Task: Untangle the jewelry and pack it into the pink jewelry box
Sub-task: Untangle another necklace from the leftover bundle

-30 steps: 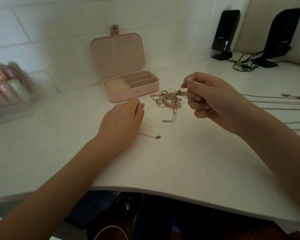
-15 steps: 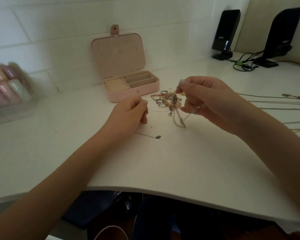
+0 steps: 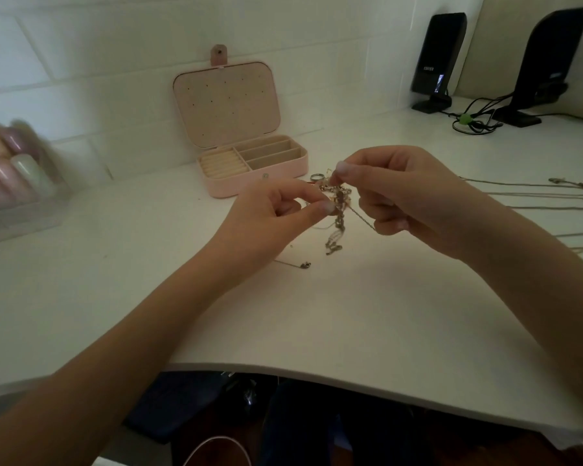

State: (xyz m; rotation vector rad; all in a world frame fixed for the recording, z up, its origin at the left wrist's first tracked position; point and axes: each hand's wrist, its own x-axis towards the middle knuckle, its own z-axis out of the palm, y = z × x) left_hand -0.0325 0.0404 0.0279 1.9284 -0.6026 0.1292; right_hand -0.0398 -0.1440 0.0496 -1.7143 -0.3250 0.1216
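Observation:
A tangled clump of chains and rings [image 3: 338, 210] hangs just above the white desk, between my two hands. My right hand [image 3: 398, 193] pinches the top of the clump, and a thin chain runs down into its lower fingers. My left hand [image 3: 276, 213] pinches the clump's left side with thumb and forefinger. The pink jewelry box [image 3: 249, 163] stands open behind them, lid up against the wall, its compartments holding nothing I can see. A loose chain end with a clasp [image 3: 303, 264] lies on the desk below my left hand.
Several straightened chains [image 3: 535, 196] lie across the desk at the right. Two black speakers [image 3: 436, 62] and a cable bundle [image 3: 468, 121] stand at the back right. A clear case of coloured bottles [image 3: 11, 173] sits at the left. The desk's curved front edge [image 3: 350, 375] is near me.
My left hand has moved right from the desk and taken hold of the clump. My right hand has lifted the clump slightly toward me.

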